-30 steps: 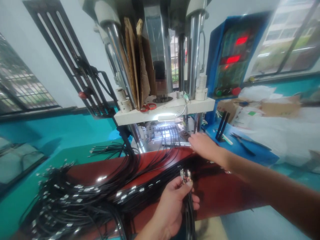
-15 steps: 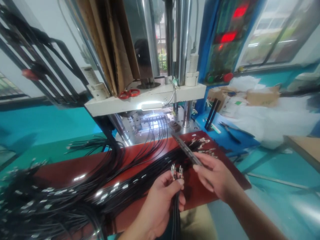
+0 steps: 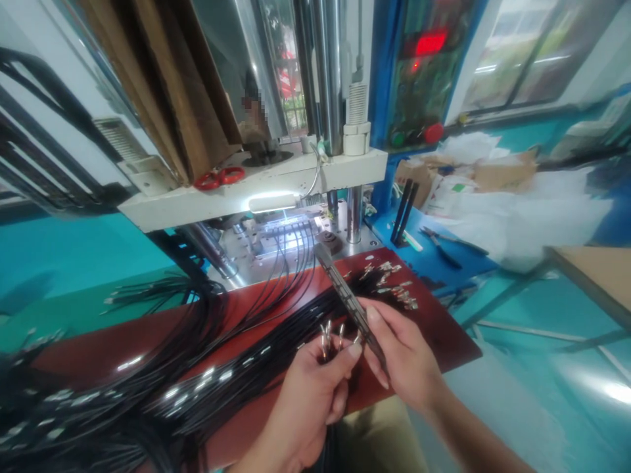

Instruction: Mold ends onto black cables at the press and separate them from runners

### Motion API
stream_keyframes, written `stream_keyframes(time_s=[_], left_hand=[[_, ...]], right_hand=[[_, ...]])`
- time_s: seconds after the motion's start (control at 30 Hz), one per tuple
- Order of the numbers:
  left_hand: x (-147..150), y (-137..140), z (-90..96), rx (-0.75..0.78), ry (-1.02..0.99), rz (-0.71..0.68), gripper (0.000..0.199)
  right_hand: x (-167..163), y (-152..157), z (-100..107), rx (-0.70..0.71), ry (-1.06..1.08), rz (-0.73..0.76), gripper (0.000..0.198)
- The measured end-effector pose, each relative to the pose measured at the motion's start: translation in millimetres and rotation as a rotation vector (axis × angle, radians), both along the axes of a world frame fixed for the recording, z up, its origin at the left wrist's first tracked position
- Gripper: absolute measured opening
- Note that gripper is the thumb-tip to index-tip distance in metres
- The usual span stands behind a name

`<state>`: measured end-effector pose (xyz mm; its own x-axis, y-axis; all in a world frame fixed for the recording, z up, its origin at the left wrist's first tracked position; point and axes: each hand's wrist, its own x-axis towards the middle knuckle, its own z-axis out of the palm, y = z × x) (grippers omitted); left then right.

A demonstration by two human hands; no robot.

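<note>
My left hand [image 3: 315, 387] is closed around several black cables with metal terminals [image 3: 326, 338] sticking up past the thumb. My right hand [image 3: 401, 351] grips a dark slotted metal bar [image 3: 348, 299], which slants up and to the left. The lower part of the bar is beside my left fingertips, where one terminal meets it or lies very close; contact cannot be made out. Beneath both hands is a reddish-brown board [image 3: 428, 341]. A long bundle of black cables [image 3: 276, 335] lies across it, its terminal ends [image 3: 394, 282] at the right.
Beyond the board stands a press with a white crossbeam [image 3: 266, 180] and a lit metal bed [image 3: 290, 230] holding several cables. Red-handled scissors [image 3: 219, 177] rest on the beam. Pliers [image 3: 441, 246] lie on a blue surface at the right. A wooden-topped table [image 3: 591, 282] stands far right.
My right hand has brought the slotted bar down and left, up to my left hand. One terminal has separated from the others at my left fingertips. The view has shifted slightly.
</note>
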<state>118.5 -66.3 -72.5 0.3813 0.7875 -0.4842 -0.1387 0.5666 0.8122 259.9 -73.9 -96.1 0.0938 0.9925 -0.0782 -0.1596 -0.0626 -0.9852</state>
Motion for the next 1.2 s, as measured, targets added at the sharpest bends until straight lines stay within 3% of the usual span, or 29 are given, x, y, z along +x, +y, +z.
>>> stream_keyframes(time_s=[0.4,0.8,1.0,1.2], left_hand=[[1,-1,-1.2,0.098,0.096,-0.134,0.031],[2,2,-6.1,0.041,0.062,-0.045,0.028],[-11,4,-4.7,0.067,-0.001,-0.045,0.026],[-27,8,-1.5,-0.077,-0.141,0.031,0.031]], right_hand=[[-1,-3,2,-0.034,-0.039,0.014,0.051],[-3,-4,-1,0.039,-0.183,0.072,0.041],[2,-1,4,-0.067,0.004,0.019,0.044],[7,-2,9,-0.128,0.08,0.01,0.048]])
